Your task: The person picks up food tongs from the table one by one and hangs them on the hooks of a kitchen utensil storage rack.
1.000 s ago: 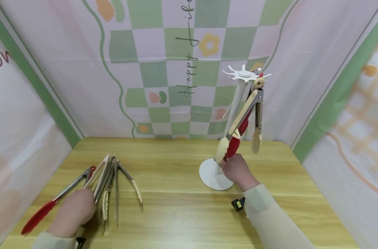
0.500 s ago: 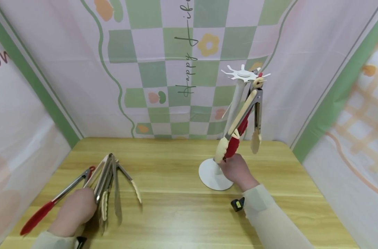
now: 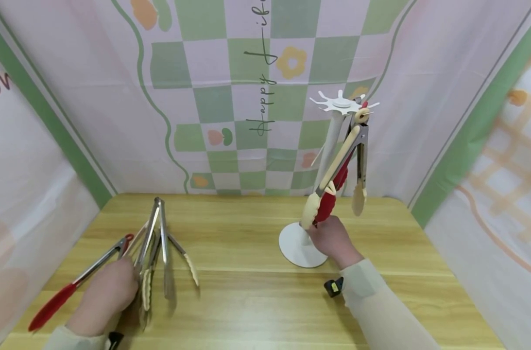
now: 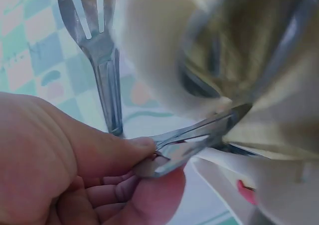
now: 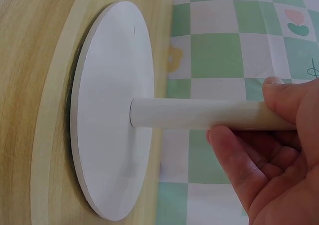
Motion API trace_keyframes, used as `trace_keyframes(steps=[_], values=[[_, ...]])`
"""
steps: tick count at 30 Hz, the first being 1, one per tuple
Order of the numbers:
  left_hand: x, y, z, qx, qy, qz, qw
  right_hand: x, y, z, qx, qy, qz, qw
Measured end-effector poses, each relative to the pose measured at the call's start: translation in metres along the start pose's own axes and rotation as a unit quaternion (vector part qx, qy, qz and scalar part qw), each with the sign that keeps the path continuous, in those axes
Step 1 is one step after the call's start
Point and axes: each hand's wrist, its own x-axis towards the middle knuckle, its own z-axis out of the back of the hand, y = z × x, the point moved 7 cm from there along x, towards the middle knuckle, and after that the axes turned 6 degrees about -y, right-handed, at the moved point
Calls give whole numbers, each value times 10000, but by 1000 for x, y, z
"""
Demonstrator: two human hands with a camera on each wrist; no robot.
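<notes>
My left hand (image 3: 112, 287) pinches one arm of a pair of metal tongs (image 3: 165, 243), hinge end up and arms spread, above other tongs at the left. In the left wrist view, thumb and index finger hold the metal arm (image 4: 184, 135); a slotted metal tip (image 4: 97, 43) shows behind. My right hand (image 3: 333, 238) grips the white pole (image 5: 184, 113) of a utensil stand just above its round base (image 5: 112, 110). From the stand's hooked top (image 3: 341, 104) hang cream-tipped tongs (image 3: 340, 158) and red-tipped tongs (image 3: 326, 208).
Red-tipped tongs (image 3: 55, 304) lie at the table's left. Cream-tipped tongs (image 3: 190, 267) and several others lie bunched under and beside the left hand. A patterned cloth (image 3: 248, 160) rises behind the wooden table (image 3: 239, 233).
The metal tongs in my left hand have risen out of the bunch, hinge end moving up and away, arms spreading. The right hand stays on the pole.
</notes>
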Motion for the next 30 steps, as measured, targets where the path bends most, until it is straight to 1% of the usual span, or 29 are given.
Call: trace_keyframes(steps=[3,6,9,13,15,16,19,22,24,28,30], values=[[-1,-9,7,28,-206,-61,9998,0,0,1,-5,-21,0,10000],[-1,-17,12,-45,-378,-125,9992,0,0,0,-13,0,-32,10000],[-2,-25,18,-135,-591,-277,9978,0,-1,0,-2,31,-90,10000],[-3,-36,28,-142,-972,-507,9939,-1,-1,-1,6,31,-103,9999],[-3,-43,32,-175,-1112,-596,9919,-1,-1,-1,6,15,-97,10000],[-3,-47,35,-244,-1156,-624,9910,0,-1,-1,-10,-1,-79,10000],[-2,-59,39,-615,-1101,-669,9898,0,-1,-1,-37,-21,-72,10000],[-1,-75,44,-957,-1170,-781,9854,1,-1,-1,-40,-6,-95,9999],[-1,-86,48,-1100,-1230,-869,9825,1,-1,-1,-30,20,-118,9999],[0,-111,56,-1224,-1521,-1207,9733,1,-1,-2,-34,31,-91,9999],[-1,-123,60,-1335,-1652,-1387,9673,1,0,-2,-30,33,-65,10000]])
